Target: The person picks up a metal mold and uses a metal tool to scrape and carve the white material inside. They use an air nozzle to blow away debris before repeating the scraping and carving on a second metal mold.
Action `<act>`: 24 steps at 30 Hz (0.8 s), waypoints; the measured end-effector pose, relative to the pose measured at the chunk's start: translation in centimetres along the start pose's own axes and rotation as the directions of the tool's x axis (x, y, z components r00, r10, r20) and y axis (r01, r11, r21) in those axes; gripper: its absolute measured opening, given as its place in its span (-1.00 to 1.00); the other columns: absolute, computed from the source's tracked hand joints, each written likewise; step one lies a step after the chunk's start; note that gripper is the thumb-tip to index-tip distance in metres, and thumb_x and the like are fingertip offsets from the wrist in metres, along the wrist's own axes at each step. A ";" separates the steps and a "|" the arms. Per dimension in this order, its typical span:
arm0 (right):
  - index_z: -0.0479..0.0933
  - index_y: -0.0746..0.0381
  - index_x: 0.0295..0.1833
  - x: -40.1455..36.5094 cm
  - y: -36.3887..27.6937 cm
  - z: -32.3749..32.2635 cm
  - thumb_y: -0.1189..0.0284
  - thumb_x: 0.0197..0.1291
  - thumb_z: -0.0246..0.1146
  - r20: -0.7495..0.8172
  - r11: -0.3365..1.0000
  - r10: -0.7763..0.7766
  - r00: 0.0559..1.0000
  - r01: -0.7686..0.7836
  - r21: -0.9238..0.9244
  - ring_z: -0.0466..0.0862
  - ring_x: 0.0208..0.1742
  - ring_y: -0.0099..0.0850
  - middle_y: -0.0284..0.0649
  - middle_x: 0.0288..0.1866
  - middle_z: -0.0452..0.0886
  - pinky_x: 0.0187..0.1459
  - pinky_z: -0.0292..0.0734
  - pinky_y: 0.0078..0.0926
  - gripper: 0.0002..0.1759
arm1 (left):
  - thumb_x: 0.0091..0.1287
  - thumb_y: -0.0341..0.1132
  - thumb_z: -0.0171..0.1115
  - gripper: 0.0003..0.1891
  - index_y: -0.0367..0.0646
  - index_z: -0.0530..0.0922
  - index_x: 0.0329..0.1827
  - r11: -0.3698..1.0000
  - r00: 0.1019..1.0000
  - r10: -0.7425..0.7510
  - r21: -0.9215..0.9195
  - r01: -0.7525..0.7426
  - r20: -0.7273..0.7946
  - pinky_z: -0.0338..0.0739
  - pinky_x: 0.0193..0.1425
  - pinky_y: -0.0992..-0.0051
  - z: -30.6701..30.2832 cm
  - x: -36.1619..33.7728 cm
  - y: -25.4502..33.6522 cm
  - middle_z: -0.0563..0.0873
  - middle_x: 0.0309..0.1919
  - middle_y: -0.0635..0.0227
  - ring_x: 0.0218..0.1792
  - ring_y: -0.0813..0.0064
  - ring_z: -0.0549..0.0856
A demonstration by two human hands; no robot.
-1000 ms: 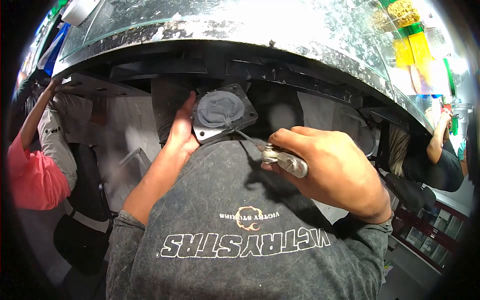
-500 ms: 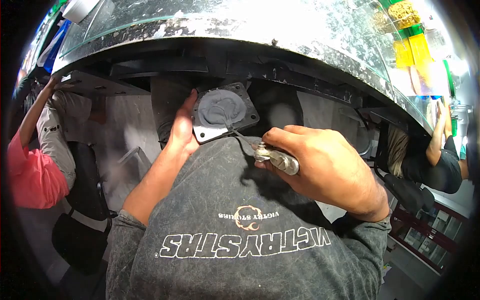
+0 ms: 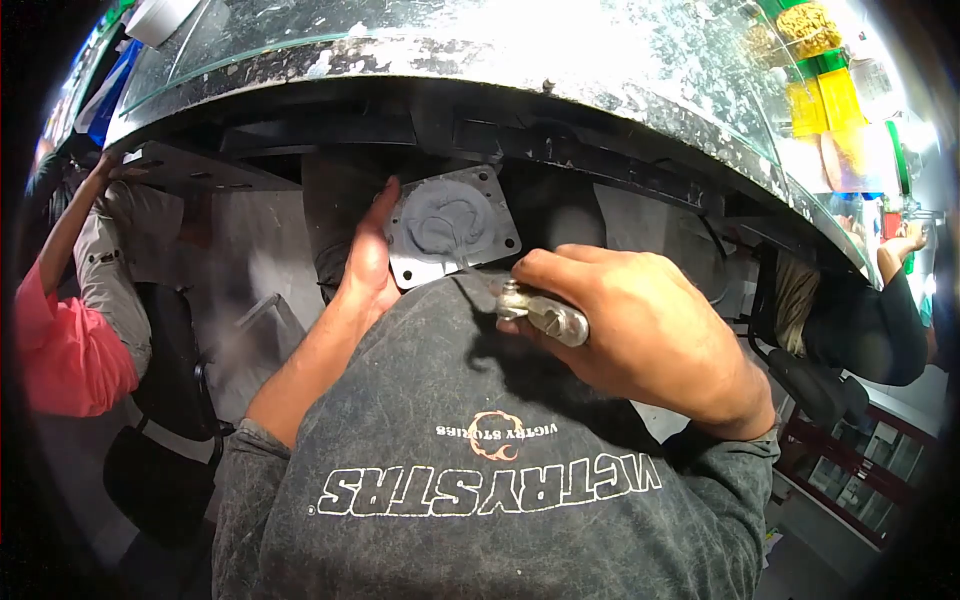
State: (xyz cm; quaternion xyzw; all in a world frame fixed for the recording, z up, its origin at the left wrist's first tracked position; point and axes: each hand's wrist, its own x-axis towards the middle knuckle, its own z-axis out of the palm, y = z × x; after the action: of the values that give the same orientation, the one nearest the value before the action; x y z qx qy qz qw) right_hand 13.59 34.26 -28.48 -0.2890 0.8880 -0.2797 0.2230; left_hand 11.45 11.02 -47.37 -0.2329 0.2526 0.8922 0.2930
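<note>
We hold a flat metal plate in our left hand. That hand is part open, with the thumb up along the left side of the plate (the other fingers are mostly tucked out of sight, so we cannot tell just how they bend). The plate has four corners with small holes in them, and on top sits a round grey patch with bumpy swirls. We have the plate low down, below the edge of the big table and just beside the front of our dark shirt.

Our right hand is curled closed around a silvery metal tool. Its round end pokes out by the thumb side. A thin bit points from there to the low edge of the plate, near the grey patch, but it is too blurry for us to tell if it touches.

Off to our left, a person in a pink top sits with a hand at the table's edge, by a black chair. Off to our right is a person in a dark top. Up on the table we see a white tub at the far left and yellow things at the right.
</note>
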 end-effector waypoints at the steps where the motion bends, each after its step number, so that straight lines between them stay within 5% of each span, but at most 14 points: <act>1: 0.59 0.30 0.06 0.2 -0.1 -0.2 0.35 0.37 0.39 0.070 1.000 -0.023 0.997 0.022 0.010 0.79 -0.10 0.04 -0.01 -0.18 0.71 -0.06 0.73 -0.05 -0.71 | 0.69 0.24 -0.20 -0.22 -0.41 0.50 0.44 1.000 1.000 -0.024 -0.011 0.024 0.000 0.60 0.47 0.04 0.1 -0.2 0.0 0.70 0.30 -0.07 0.29 0.02 0.73; 4: 0.62 0.21 0.02 0.8 -0.2 1.3 0.25 0.34 0.47 -0.080 0.998 -0.053 0.995 0.056 0.036 0.77 -0.19 0.00 -0.09 -0.21 0.70 -0.22 0.66 -0.10 -0.69 | 0.67 0.21 -0.16 -0.26 -0.38 0.54 0.40 0.999 0.999 -0.040 -0.004 0.040 0.018 0.62 0.44 0.05 -0.5 0.1 0.1 0.74 0.25 -0.03 0.25 0.05 0.75; 14: 0.62 0.20 0.01 1.9 0.7 2.0 0.24 0.33 0.48 -0.139 0.999 0.004 0.990 -0.008 -0.031 0.76 -0.19 0.00 -0.08 -0.21 0.70 -0.16 0.66 -0.08 -0.68 | 0.65 0.13 -0.13 -0.33 -0.35 0.58 0.35 0.999 0.995 -0.023 -0.033 0.026 0.098 0.64 0.42 0.05 -1.4 0.4 0.2 0.77 0.22 0.03 0.20 0.09 0.78; 17: 0.62 0.20 0.00 0.6 -0.1 0.0 0.23 0.32 0.49 0.033 0.999 0.042 0.999 -0.042 -0.007 0.76 -0.19 0.00 -0.10 -0.22 0.70 -0.17 0.66 -0.09 -0.68 | 0.66 0.13 -0.14 -0.33 -0.36 0.58 0.35 0.998 0.997 -0.047 -0.045 0.050 0.053 0.63 0.43 0.04 -0.8 0.2 0.2 0.76 0.22 0.02 0.22 0.08 0.77; 24: 0.61 0.21 0.01 0.2 -0.5 0.3 0.25 0.33 0.48 0.007 0.996 0.078 0.997 -0.077 -0.038 0.75 -0.19 0.01 -0.09 -0.21 0.69 -0.20 0.65 -0.10 -0.68 | 0.65 0.17 -0.15 -0.30 -0.35 0.58 0.36 0.999 0.999 -0.039 0.017 0.039 0.027 0.63 0.44 0.06 -1.0 0.6 0.2 0.76 0.24 0.01 0.24 0.09 0.77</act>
State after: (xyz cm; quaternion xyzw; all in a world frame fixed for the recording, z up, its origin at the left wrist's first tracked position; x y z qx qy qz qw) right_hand 13.82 33.63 -28.45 -0.2597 0.9027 -0.2525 0.2322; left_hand 11.18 10.56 -48.39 -0.2232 0.2513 0.8873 0.3158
